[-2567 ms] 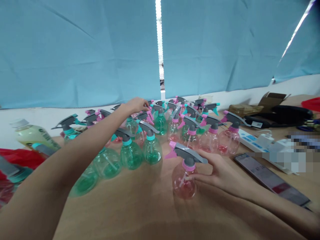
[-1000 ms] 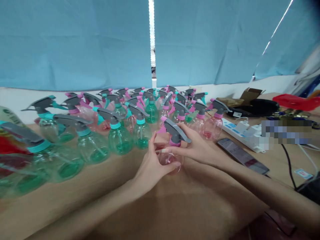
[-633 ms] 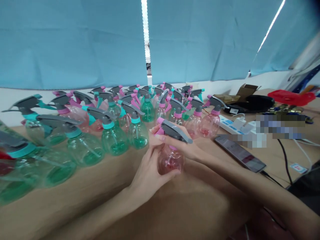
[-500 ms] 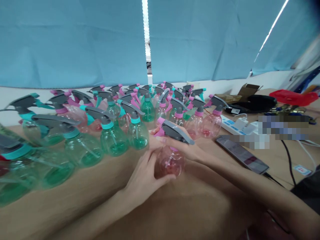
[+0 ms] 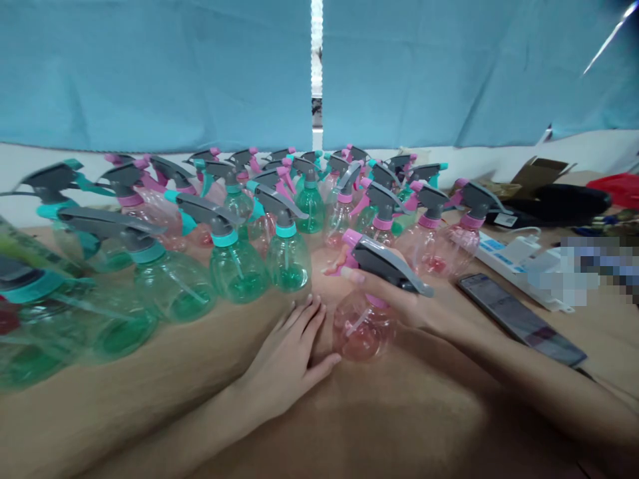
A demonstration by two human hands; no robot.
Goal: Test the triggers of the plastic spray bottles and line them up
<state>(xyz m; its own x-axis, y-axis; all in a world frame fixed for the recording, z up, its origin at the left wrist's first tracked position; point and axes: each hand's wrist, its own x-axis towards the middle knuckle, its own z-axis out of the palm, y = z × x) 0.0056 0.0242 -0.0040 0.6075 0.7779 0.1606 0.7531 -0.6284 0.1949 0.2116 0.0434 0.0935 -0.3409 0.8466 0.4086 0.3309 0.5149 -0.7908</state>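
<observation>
In front of me is a pink spray bottle (image 5: 363,332) with a grey and pink trigger head, tilted slightly. My right hand (image 5: 394,293) is wrapped round its neck, the fingers near the pink trigger and partly hidden behind the head. Just left of that bottle, my left hand (image 5: 294,352) lies on the table with its fingers stretched out, holding nothing. Beyond its fingertips stands a green spray bottle (image 5: 289,263) with a turquoise collar. Another green spray bottle (image 5: 239,269) stands to the left of that one.
Many more pink and green spray bottles (image 5: 174,289) crowd the table's left and back. To the right lie a phone (image 5: 519,319) and a white power strip (image 5: 514,269). A cardboard box (image 5: 539,174) sits at the back right, before a blue curtain (image 5: 200,73).
My left hand has come away from the pink bottle and now lies flat beside it. My right hand keeps its hold. The whole view has shifted a little.
</observation>
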